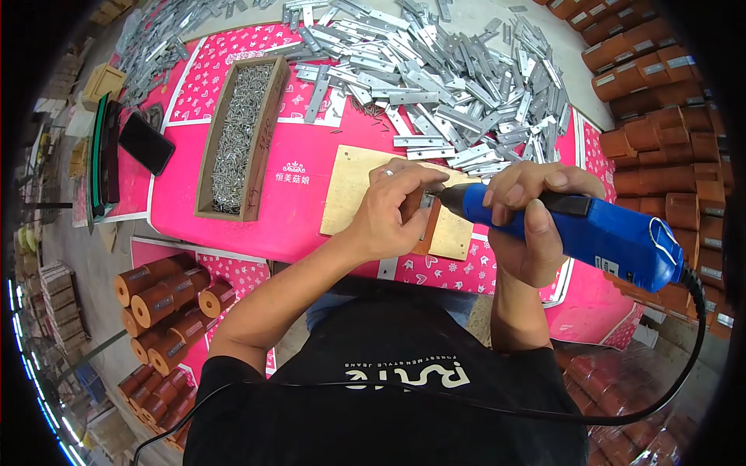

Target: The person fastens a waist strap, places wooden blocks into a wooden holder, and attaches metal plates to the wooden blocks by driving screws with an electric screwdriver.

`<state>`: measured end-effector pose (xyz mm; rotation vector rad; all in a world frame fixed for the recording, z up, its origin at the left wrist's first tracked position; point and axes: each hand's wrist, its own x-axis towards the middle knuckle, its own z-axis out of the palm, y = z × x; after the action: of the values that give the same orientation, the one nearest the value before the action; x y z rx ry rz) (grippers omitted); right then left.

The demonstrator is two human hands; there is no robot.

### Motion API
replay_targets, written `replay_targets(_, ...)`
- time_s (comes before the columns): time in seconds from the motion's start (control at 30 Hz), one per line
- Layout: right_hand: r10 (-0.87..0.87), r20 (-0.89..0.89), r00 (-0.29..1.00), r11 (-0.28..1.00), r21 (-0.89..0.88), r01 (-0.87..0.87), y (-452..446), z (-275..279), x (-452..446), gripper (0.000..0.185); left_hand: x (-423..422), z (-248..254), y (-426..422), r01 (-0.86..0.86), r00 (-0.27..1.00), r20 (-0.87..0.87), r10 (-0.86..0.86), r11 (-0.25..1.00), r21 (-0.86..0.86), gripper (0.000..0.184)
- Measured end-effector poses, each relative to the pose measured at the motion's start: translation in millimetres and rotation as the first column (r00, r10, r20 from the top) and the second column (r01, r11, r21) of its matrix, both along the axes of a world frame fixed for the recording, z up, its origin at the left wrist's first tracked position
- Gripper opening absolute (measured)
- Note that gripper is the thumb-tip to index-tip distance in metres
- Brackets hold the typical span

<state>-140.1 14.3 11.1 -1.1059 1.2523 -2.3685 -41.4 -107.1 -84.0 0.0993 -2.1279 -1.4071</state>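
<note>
Over the yellow board [350, 175], my left hand [391, 211] is closed around a small reddish-brown wooden piece [427, 233], with a bit of metal at its top. A ring shows on one finger. My right hand [536, 213] grips a blue electric screwdriver [622, 237], which lies nearly level and points left. Its dark tip [453, 199] meets the metal bit beside my left fingertips. The exact contact point is too small to make out.
A wooden box of screws [268, 140] stands left on the pink tablecloth [318, 144]. Metal strips [466, 85] are heaped behind the board. A phone [146, 144] lies far left. Brown wooden cylinders [167, 299] are stacked lower left and right. The tool's black cable [676, 380] loops across my front.
</note>
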Motion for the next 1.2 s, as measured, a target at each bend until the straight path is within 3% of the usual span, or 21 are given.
replay_targets(0.03, -0.003, -0.007, 1.000, 1.000, 0.001, 0.003, -1, 0, 1, 0.041, -1, -1, 0, -0.008, 0.999, -0.037, 0.007, 1.000, -0.030, 0.043)
replay_targets(0.13, 0.029, -0.011, 1.000, 1.000, 0.011, -0.029, 0, -1, 1, 0.041, 5, 9, -1, 0.037, 0.991, 0.132, -0.037, 0.999, 0.007, 0.043)
replay_targets(0.33, 0.176, -0.151, 0.973, 0.984, 0.061, -0.169, -1, 0, -7, 0.039, 3, 1, -1, 0.002, 0.998, 0.061, 0.000, 0.999, -0.034, 0.039)
replay_targets(0.43, 0.363, -0.182, 0.914, 0.925, -0.047, -0.377, 1, 13, -16, 0.047, 6, 7, -3, -0.020, 0.999, -0.043, 0.024, 0.995, 0.093, 0.037)
replay_targets(0.47, 0.350, -0.160, 0.923, 0.922, -0.118, -0.370, 5, 24, -17, 0.047, 8, 7, -14, -0.054, 0.995, -0.085, 0.059, 0.997, 0.063, 0.037)
replay_targets(0.5, 0.348, -0.131, 0.928, 0.909, -0.193, -0.369, 12, 34, -15, 0.047, 10, 8, -22, -0.179, 0.977, -0.097, 0.189, 0.978, 0.105, 0.037)
replay_targets(0.57, 0.322, -0.002, 0.947, 0.900, -0.311, -0.307, 33, 29, -18, 0.048, 9, -5, -64, -0.393, 0.920, -0.080, 0.385, 0.893, -0.218, 0.029)
replay_targets(0.6, 0.315, 0.012, 0.949, 0.899, -0.323, -0.294, 42, 30, -19, 0.047, 9, -20, -86, -0.288, 0.888, 0.188, 0.419, 0.826, -0.484, 0.027)
replay_targets(0.63, 0.310, 0.013, 0.950, 0.901, -0.323, -0.290, 49, 26, -24, 0.047, 4, -37, -111, -0.127, 0.732, 0.439, 0.522, 0.737, -0.664, 0.026)
replay_targets(0.67, 0.305, -0.010, 0.952, 0.904, -0.311, -0.293, 51, 22, -29, 0.046, 4, -48, -121, -0.176, 0.700, 0.499, 0.511, 0.801, -0.572, 0.033)
replay_targets(0.73, 0.273, -0.090, 0.958, 0.911, -0.297, -0.288, 46, 18, -35, 0.045, 11, -43, -123, -0.303, 0.771, 0.443, 0.458, 0.875, -0.378, 0.030)
replay_targets(0.77, 0.080, -0.184, 0.980, 0.944, -0.303, -0.134, 32, 31, -21, 0.041, 14, -41, -125, -0.350, 0.806, 0.401, 0.436, 0.897, -0.271, 0.029)
replay_targets(0.83, 0.144, -0.173, 0.974, 0.943, -0.275, -0.188, 33, 25, -25, 0.041, 11, -45, -123, -0.038, 0.777, 0.441, 0.449, 0.733, -0.679, 0.029)
replay_targets(0.93, 0.179, -0.133, 0.975, 0.942, -0.264, -0.209, 33, 20, -24, 0.040, 1, -61, -119, -0.108, 0.837, 0.254, 0.484, 0.601, -0.792, 0.028)
replay_targets(1.03, 0.193, -0.088, 0.977, 0.942, -0.261, -0.209, 30, 22, -16, 0.039, -5, -59, -117, -0.139, 0.827, 0.230, 0.514, 0.582, -0.801, 0.019)
replay_targets(1.2, 0.182, -0.029, 0.983, 0.956, -0.228, -0.184, 29, 17, -14, 0.036, -12, -57, -123, -0.234, 0.815, 0.272, 0.511, 0.720, -0.653, 0.018)
